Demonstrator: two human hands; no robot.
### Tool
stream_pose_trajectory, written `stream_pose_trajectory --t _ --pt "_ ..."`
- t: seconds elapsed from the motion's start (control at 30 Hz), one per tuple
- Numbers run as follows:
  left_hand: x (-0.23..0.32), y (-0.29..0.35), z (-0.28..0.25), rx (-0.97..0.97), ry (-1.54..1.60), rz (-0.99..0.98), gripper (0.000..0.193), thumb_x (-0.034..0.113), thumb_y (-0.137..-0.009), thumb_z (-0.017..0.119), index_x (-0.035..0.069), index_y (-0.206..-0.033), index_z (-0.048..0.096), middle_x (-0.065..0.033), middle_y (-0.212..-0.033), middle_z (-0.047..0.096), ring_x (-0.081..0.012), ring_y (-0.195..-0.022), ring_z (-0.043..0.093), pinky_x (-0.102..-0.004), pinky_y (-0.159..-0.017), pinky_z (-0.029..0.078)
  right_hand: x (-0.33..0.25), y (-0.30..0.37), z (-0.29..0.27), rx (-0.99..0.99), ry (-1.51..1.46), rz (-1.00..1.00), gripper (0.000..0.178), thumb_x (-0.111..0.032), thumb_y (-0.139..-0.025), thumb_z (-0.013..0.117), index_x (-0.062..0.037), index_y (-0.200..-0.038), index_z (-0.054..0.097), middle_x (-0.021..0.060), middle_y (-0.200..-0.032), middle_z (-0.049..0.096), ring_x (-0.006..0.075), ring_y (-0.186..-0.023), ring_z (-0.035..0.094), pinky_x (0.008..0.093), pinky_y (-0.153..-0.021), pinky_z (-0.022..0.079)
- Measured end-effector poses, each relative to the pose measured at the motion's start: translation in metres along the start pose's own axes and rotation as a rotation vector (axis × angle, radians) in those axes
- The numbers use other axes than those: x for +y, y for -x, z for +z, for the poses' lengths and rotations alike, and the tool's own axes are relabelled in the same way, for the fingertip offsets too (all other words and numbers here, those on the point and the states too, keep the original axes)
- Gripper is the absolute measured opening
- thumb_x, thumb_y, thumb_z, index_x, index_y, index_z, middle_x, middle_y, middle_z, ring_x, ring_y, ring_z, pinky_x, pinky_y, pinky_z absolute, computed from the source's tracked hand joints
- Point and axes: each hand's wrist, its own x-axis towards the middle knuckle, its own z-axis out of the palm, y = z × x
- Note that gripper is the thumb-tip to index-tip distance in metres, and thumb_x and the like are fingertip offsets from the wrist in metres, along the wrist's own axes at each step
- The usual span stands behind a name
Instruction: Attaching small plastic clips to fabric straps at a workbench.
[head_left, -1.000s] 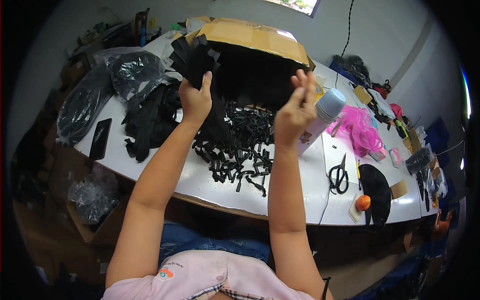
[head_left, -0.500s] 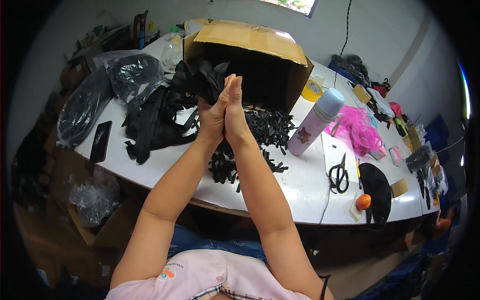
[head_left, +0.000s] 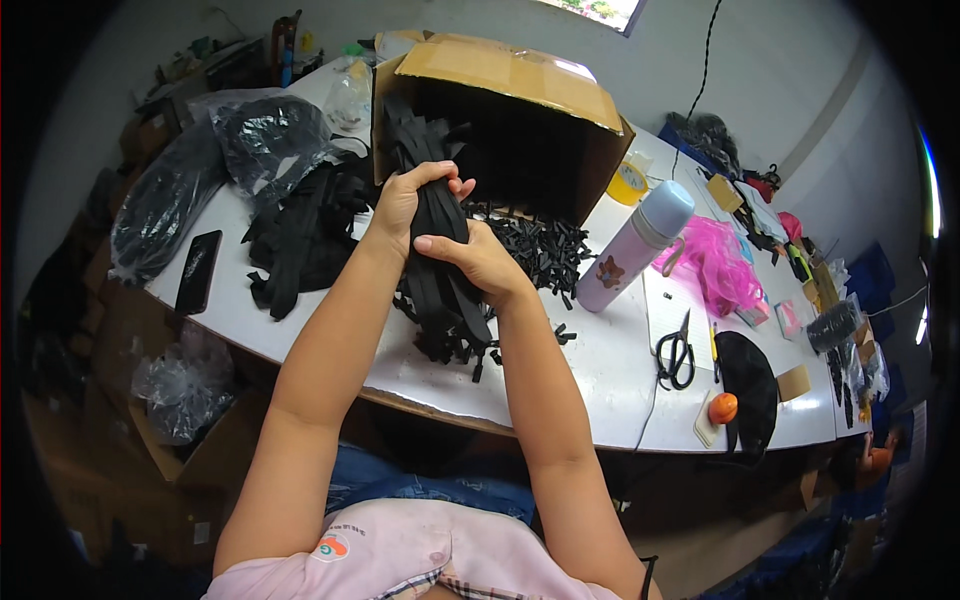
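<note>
A thick bundle of long black fabric-like strips (head_left: 438, 212) is gripped in both my hands, in front of the open cardboard box (head_left: 520, 62). My left hand (head_left: 405, 203) wraps round its upper part, fingers curled over the far side. Lower down, my right hand (head_left: 482, 262) holds it with the thumb laid across the front. The upper ends fan out toward the box's left side, and the lower ends hang over the table. Behind and beside my right hand lies a heap of small black pieces (head_left: 545, 248). More black strips (head_left: 300, 240) lie in a pile to the left.
A phone (head_left: 198, 272) and black-filled plastic bags (head_left: 170, 200) lie left on the white table (head_left: 420, 388). To the right are a lilac bottle (head_left: 635, 245), yellow tape roll (head_left: 627, 184), pink plastic bag (head_left: 712, 265), black scissors (head_left: 676, 358), an orange round object (head_left: 722, 407) and a black cloth piece (head_left: 748, 385).
My palms were pressed together round the bundle; now they are apart, one above the other, each gripping it. The bundle now shows at length, its lower end hanging toward me.
</note>
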Motion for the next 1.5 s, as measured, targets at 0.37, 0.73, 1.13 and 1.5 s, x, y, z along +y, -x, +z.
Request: stream_pose_trajectory --t 0.37,0.73,1.13,1.5 --pt "-0.019 0.010 -0.017 0.061 -0.089 -0.224 0.017 0.012 -0.071 0.054 -0.001 -0.081 0.054 -0.0151 -0.081 0.057 -0.0246 -0.075 0.057 -0.0344 -0.075 0.047 0.015 0.000 -0.004 0.118 -0.080 0.014 0.038 -0.021 -0.069 0.066 0.0028 -0.095 0.052 0.0084 -0.079 0.056 0.0143 -0.062 0.057 0.0233 -0.056 0.047" --pt "-0.010 0.001 -0.037 0.326 0.136 0.227 0.028 0.000 -0.070 0.059 0.008 -0.094 0.049 -0.0071 -0.073 0.054 -0.0187 -0.067 0.055 -0.0365 -0.068 0.048 0.043 0.015 0.010 0.583 -0.613 -0.103 0.061 -0.045 -0.077 0.048 -0.0037 -0.119 0.035 0.0097 -0.101 0.051 0.0181 -0.093 0.051 0.0360 -0.068 0.046" --pt "-0.008 0.012 -0.022 0.346 0.136 0.174 0.024 0.003 -0.076 0.052 0.009 -0.099 0.046 -0.0049 -0.076 0.054 -0.0184 -0.072 0.055 -0.0397 -0.076 0.045 0.052 0.018 -0.004 0.696 -0.342 -0.173 0.063 -0.042 -0.080 0.042 -0.0045 -0.127 0.026 0.0139 -0.121 0.040 0.0231 -0.099 0.047 0.0360 -0.079 0.038" --pt "-0.011 0.037 -0.023 -0.041 0.151 -0.071 0.023 0.012 -0.082 0.049 0.007 -0.104 0.044 -0.0001 -0.064 0.045 -0.0088 -0.052 0.044 -0.0293 -0.062 0.045 0.033 0.042 -0.003 0.520 -0.111 -0.261 0.051 -0.035 -0.081 0.045 -0.0028 -0.120 0.038 0.0098 -0.113 0.048 0.0187 -0.099 0.046 0.0344 -0.085 0.035"
